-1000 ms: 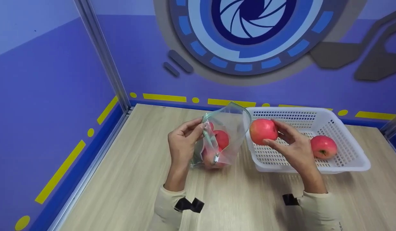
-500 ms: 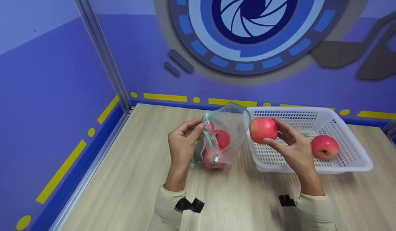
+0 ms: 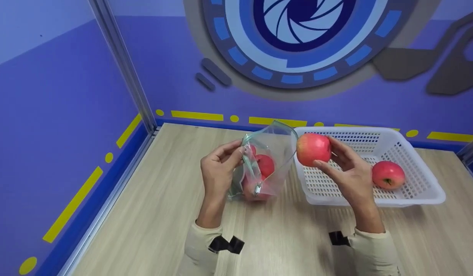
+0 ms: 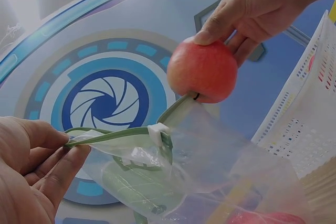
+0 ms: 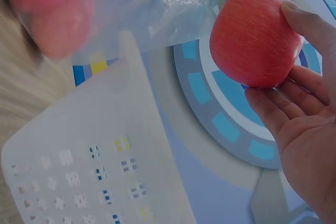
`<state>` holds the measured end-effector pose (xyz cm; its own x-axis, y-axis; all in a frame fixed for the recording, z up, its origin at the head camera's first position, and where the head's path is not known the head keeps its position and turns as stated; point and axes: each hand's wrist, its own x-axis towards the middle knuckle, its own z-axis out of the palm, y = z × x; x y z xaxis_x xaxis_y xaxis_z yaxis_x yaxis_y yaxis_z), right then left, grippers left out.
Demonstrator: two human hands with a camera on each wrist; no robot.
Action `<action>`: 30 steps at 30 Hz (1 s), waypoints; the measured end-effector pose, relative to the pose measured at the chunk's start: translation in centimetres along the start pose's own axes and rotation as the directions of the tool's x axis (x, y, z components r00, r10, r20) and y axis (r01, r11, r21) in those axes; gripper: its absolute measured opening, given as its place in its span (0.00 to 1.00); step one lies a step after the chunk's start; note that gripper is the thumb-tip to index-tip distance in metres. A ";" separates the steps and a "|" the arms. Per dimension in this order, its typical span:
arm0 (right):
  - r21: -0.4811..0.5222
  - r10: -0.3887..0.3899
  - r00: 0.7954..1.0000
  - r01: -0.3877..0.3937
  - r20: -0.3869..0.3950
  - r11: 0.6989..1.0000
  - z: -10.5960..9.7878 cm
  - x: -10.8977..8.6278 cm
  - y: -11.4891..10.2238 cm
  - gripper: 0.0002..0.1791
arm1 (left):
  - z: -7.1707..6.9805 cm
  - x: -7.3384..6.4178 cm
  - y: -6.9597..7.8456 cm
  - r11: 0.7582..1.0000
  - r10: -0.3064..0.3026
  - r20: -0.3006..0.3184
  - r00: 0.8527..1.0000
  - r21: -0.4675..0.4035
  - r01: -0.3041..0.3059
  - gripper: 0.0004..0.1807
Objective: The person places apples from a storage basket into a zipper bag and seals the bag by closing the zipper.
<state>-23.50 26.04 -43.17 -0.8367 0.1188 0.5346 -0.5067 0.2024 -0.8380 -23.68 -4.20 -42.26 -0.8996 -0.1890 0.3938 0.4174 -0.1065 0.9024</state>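
L hand pinches the rim of a clear zip bag, open at top, w/ red apples inside. By the bag's R edge, another red apple is gripped btwn thumb & fingers of the R hand, above a white plastic basket w/ 1 loose apple.
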 end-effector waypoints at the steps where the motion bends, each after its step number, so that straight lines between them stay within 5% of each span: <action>1: 0.012 -0.005 1.000 0.005 -0.001 1.000 0.1 0.0 -0.1 0.39 | 0.0 0.0 0.0 1.000 0.000 -0.001 1.000 -0.003 0.000 0.12; 13: 0.115 -0.027 0.999 0.030 -0.023 0.993 1.8 0.6 -0.9 0.38 | -0.1 0.0 0.1 1.000 -0.009 -0.001 1.000 -0.007 0.009 0.12; 30: 0.112 -0.060 0.998 0.057 0.024 0.992 5.2 1.0 -1.0 0.38 | -0.1 -0.1 0.2 1.000 -0.015 0.003 1.000 -0.006 0.015 0.12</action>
<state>-24.93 20.90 -42.37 -0.8097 0.0832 0.5810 -0.5735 0.0985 -0.8133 -23.49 -4.31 -42.13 -0.9062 -0.1846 0.3804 0.4044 -0.1156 0.9072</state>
